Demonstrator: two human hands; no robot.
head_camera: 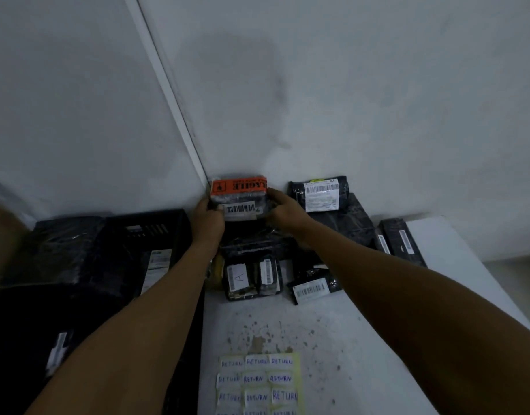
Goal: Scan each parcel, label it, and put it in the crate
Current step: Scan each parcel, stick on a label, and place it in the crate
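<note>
Now — both hands (pixel 208 218) (pixel 287 206) grip parcel (pixel 239 199) | orange FRAGILE tape | RETURN labels (pixel 257 381) near.

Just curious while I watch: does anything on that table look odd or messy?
Mostly tidy. The table has brownish stains near the RETURN labels, and the orange FRAGILE tape on the held parcel reads upside down.

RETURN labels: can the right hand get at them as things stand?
Probably not yet: the right hand and the left hand both hold the fragile parcel by the wall. The labels lie uncovered on the near table.
</note>
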